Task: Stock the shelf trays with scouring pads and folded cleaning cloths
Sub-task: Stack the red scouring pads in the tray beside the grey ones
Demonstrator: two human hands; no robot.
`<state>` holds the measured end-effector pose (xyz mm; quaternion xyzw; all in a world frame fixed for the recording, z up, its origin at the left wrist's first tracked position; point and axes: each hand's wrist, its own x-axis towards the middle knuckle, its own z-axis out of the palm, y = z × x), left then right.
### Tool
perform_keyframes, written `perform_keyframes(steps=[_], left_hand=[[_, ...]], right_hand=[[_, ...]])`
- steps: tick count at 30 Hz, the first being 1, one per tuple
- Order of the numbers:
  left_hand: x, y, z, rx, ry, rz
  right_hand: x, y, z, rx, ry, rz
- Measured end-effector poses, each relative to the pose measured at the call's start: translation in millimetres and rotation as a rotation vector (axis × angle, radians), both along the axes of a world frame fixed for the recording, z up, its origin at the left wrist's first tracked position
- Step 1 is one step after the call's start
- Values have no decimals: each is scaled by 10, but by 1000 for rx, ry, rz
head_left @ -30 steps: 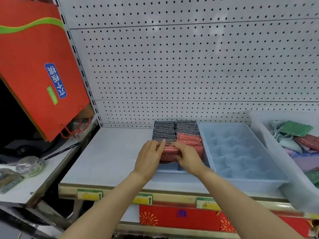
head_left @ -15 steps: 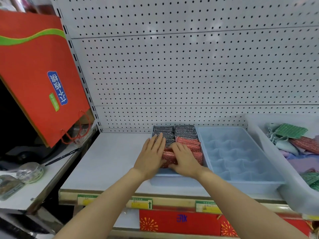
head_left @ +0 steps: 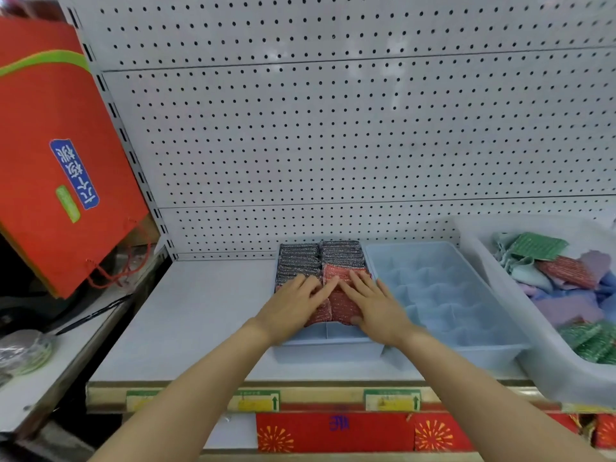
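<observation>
Both hands are laid flat, fingers straight, on the red scouring pads (head_left: 340, 305) in the left tray (head_left: 328, 348) near the shelf (head_left: 186, 315) front edge; nothing is gripped by the left hand (head_left: 293, 306) or right hand (head_left: 373, 305). The tray's front row is left unfilled. An empty divided tray (head_left: 443, 295) is set just right, a bin of cloths (head_left: 563, 288) at the shelf's right edge.
</observation>
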<state>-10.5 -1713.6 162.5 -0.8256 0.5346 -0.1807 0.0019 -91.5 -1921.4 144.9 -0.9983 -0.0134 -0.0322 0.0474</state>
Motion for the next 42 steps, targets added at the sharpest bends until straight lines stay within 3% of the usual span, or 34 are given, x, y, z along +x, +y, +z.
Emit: perform_keyframes(steps=[6, 11, 12, 16, 18, 25, 29, 32, 34, 39, 42], left_hand=[[141, -95, 172, 312, -122, -54], [197, -116, 218, 398, -133, -206], [205, -105, 197, 362, -156, -216], [91, -49, 177, 155, 190, 8], [51, -43, 197, 90, 248, 37], [98, -24, 325, 173, 202, 46], [163, -39, 159, 113, 343, 47], [164, 49, -6, 97, 111, -36], [162, 32, -40, 90, 46, 17], [193, -76, -160, 268, 170, 151], [131, -120, -126, 197, 265, 201]], right_hand=[[-15, -16, -1, -19, 16, 15], [-33, -21, 0, -25, 12, 24], [-35, -18, 3, -28, 11, 23], [-37, -9, 3, -50, 6, 18], [-39, -3, -2, -39, -2, 20], [-43, -15, -6, -46, -8, 23], [-38, -24, -32, -49, -13, 8], [-32, -21, -33, -36, -21, 0], [-33, -16, -27, -45, -21, -1], [-38, -5, -15, -73, -4, 8], [-53, -7, 11, -59, 8, 8]])
